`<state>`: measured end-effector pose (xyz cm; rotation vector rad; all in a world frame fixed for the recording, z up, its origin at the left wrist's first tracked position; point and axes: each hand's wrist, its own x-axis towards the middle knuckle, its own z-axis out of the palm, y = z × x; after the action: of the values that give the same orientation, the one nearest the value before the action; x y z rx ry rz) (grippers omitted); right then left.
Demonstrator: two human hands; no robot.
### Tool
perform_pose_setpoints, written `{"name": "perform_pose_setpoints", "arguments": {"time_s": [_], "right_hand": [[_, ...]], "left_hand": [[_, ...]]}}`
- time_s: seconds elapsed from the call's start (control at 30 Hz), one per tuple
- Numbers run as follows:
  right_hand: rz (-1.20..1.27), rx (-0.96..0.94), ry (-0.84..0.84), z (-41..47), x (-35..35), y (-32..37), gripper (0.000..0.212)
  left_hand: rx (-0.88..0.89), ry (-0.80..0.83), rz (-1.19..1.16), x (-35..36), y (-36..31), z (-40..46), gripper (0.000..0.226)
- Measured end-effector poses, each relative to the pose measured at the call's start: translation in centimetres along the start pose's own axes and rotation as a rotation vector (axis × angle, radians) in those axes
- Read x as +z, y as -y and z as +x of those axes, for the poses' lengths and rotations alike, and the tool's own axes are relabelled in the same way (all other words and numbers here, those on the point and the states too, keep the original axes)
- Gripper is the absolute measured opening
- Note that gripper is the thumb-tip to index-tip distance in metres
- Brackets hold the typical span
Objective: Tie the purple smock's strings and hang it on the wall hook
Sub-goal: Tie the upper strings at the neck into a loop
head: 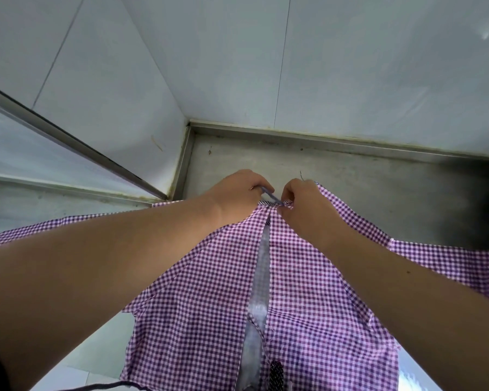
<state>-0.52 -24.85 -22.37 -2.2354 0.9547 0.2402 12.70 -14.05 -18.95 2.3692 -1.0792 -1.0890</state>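
Bare forearms reach over the limp gingham smock, left hand and right hand each pinching its thin neck strings.

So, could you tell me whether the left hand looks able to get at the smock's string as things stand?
Yes, it seems so: the left hand already pinches the string at the smock's top edge, with nothing between them.

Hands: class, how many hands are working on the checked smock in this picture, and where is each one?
2. The left hand grips a string at the smock's top edge; the right hand pinches the same spot from the other side. None looks hidden.
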Motion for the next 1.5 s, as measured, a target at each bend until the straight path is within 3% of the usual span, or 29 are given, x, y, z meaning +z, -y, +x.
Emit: {"name": "perform_pose_setpoints", "arguments": {"time_s": [0.1, 0.23, 0.4, 0.43, 0.53, 0.63, 0.77, 0.83, 0.97, 1.1, 1.27, 1.5], "right_hand": [[-0.089, 0.015, -0.04, -0.7, -0.7, -0.6, 0.036], [-0.283, 0.03, 0.025, -1.1, -1.0, -0.5, 0.049], [-0.265, 0.041, 0.058, -0.4, 0.3, -0.5, 0.022], [-0.251, 0.05, 0.081, -0.1, 0.6, -0.6, 0.024], [-0.14, 0.088, 0.142, 0.5, 0.5, -1.4, 0.033], [0.115, 0.153, 0.184, 0.3, -1.1, -1.4, 0.027], [0.483, 0.277, 0.109, 0.4, -3.4, 0.0, 0.022], [0.555, 0.287, 0.063, 0.8, -3.7, 0.8, 0.017], [0.556, 0.184, -0.003, 1.7, -3.9, 2.5, 0.011], [0.425, -0.019, 0.006, 1.6, -4.0, 3.9, 0.009], [0.113, -0.291, 0.086, 0.8, -4.1, 3.7, 0.028], [-0.126, -0.459, -0.049, 1.8, -3.2, 3.8, 0.01]], "left_hand": [[-0.101, 0.002, -0.247, 0.1, -0.1, -0.1, 0.038], [-0.202, -0.015, -0.529, 0.1, -0.5, -0.2, 0.035], [-0.257, 0.011, -0.693, 0.1, -0.7, -0.4, 0.034], [-0.263, 0.011, -0.712, 0.0, -0.7, -0.4, 0.033], [-0.282, 0.024, -0.703, 0.0, -0.4, 0.2, 0.033], [-0.266, 0.034, -0.597, 0.0, 0.0, 0.6, 0.032], [-0.188, 0.083, -0.382, -0.2, -0.2, 0.8, 0.03], [-0.128, 0.134, -0.274, -0.6, -0.7, 0.6, 0.03], [-0.057, 0.211, -0.164, -1.3, -1.5, 0.5, 0.022], [-0.069, 0.185, -0.144, -1.8, -1.5, 0.7, 0.021], [-0.222, 0.212, -0.49, -2.0, 0.5, 0.9, 0.022], [-0.273, 0.163, -0.685, -1.7, 1.0, 0.4, 0.02]]}}
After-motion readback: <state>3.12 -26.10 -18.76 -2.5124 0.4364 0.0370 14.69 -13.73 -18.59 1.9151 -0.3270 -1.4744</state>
